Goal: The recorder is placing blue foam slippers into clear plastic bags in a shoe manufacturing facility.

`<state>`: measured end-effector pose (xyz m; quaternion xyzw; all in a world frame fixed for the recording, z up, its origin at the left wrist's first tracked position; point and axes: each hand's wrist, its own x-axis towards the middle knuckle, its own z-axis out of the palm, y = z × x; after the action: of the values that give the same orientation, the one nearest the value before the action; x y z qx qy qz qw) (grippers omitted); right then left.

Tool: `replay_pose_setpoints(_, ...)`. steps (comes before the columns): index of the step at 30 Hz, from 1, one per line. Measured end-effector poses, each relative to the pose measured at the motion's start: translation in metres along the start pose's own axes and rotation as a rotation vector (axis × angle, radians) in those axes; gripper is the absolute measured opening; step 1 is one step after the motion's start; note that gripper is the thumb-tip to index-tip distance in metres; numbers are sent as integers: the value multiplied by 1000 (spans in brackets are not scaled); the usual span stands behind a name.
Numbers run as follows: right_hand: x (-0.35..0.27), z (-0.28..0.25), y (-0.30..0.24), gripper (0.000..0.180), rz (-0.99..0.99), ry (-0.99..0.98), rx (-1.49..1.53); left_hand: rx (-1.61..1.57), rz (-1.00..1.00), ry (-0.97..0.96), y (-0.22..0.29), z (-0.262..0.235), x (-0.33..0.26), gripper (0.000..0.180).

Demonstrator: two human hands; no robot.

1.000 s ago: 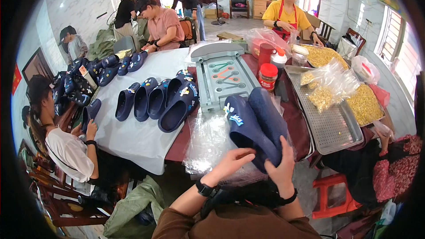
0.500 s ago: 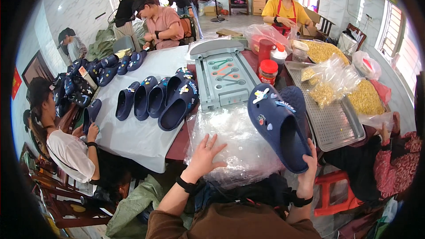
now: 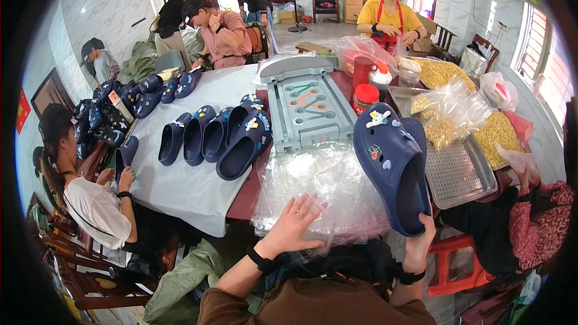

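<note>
1. Bench (image 3: 180,186): long, covered with a pale cloth on the left part; a bare dark red edge shows near the middle. Other people are seated or standing around it.
2. Perforated metal tray (image 3: 460,174): lies on the right, with bags of yellow granular material on and beside it.
3. Grey moulded tray (image 3: 307,105): ribbed plastic, with coloured tool shapes set in recesses; lies at bench centre.
4. Stack of clear plastic bags (image 3: 325,192): thin, glossy and crinkled; spread at the near bench edge, directly ahead of the left hand.
5. Navy foam clog (image 3: 391,168): smooth and rounded, small charms pinned to the vented toe. It is held up in the air at the right, toe up and away, long axis running roughly from heel near the body to toe above the metal tray. It sits just right of the bag stack.
6. Row of navy clogs (image 3: 211,138): set side by side on the cloth, well left of the held clog.
7. Right hand (image 3: 418,247): clasped around the heel end of the clog from below.
8. Left hand (image 3: 295,225): fingers spread and flat, pressed on the bag stack; nothing is gripped. It is the nearer hand to the bags.
</note>
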<state>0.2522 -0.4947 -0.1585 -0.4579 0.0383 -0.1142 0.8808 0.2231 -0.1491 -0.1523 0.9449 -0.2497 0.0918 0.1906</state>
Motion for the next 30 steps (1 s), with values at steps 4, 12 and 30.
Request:
replay_pose_setpoints(4,1,-1,2,81,22,-32,32,132,87,97,-21,28,-3,84)
replay_pose_setpoints(12,0,8,-1,80,-2,-24,16,-56,-3,184,14,3,7,56)
replay_pose_setpoints(30,-1,7,1,76,32,0,31,-537,-125,375,10,13,6,14)
